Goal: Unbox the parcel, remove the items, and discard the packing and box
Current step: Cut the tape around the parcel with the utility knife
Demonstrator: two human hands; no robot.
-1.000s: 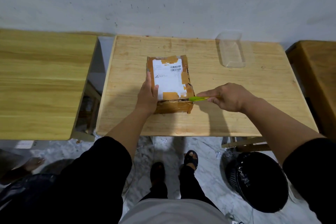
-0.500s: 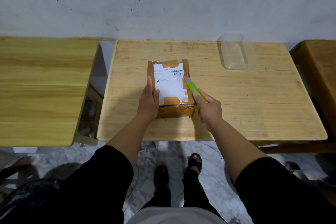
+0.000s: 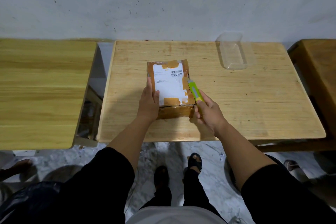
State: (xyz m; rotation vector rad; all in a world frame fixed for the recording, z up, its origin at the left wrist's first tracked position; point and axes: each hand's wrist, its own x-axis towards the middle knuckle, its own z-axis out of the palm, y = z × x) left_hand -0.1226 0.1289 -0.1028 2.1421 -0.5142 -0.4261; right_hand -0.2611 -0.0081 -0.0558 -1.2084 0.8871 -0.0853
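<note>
Flat brown taped cardboard parcel (image 3: 170, 87) with white label lies mid-table (image 3: 254, 111), slit along its near edge. Left hand (image 3: 149, 102) presses it flat-palmed; right hand (image 3: 207, 112) grips green utility knife (image 3: 194, 91) at its right side.

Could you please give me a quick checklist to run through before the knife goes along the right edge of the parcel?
1. Parcel flat on the middle table: ok.
2. Left hand steadying the parcel's left side, away from the knife: ok.
3. Right hand gripping the green utility knife: ok.
4. Knife lined up on the parcel's right edge: ok.
5. Blade extended: cannot tell.
6. Near edge tape cut through: cannot tell.
</note>
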